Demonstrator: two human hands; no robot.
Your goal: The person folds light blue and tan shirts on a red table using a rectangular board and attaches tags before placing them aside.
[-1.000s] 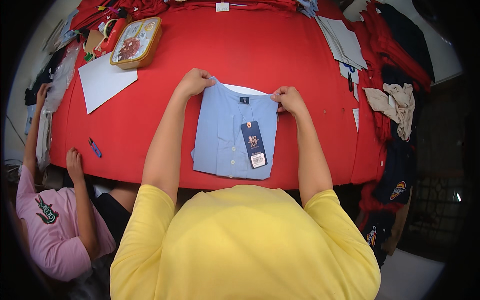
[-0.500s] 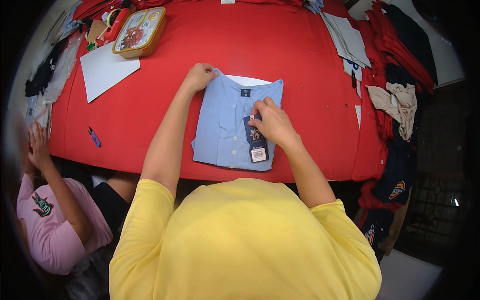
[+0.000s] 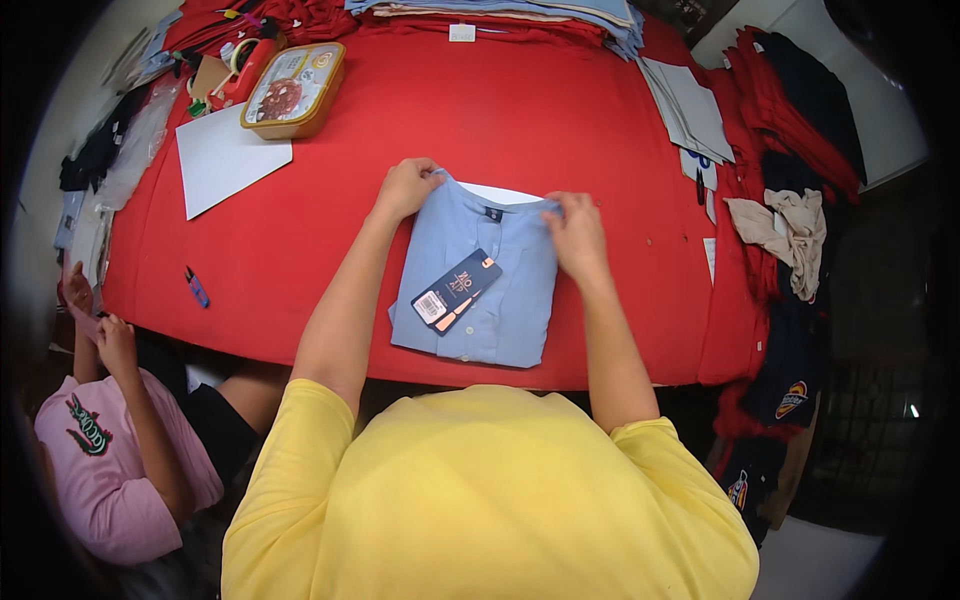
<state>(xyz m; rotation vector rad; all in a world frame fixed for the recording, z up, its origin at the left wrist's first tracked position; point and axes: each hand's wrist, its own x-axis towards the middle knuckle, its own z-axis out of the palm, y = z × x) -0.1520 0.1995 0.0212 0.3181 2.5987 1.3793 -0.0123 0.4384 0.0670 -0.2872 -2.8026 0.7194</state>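
A light blue buttoned shirt point(image 3: 520, 290), folded into a rectangle, lies on the red table covering in front of me. My left hand point(image 3: 408, 187) pinches its far left corner, and my right hand point(image 3: 578, 235) grips the far right corner. Between them, the edge of a white sheet point(image 3: 500, 194) shows behind the neckline. A dark hang tag point(image 3: 455, 290) with a pale label rests slantwise on the shirt front, untouched by either hand.
Small blue thread snips point(image 3: 197, 287) lie to the left. Beyond are a white sheet of paper point(image 3: 225, 165) and a lidded plastic tub point(image 3: 295, 92). Folded garments point(image 3: 500, 12) line the far edge. A co-worker in a pink shirt point(image 3: 120, 450) sits at the left.
My right hand has let go of the hang tag and moved to the shirt's far right corner. The tag now lies tilted further left. My left hand stays at its corner.
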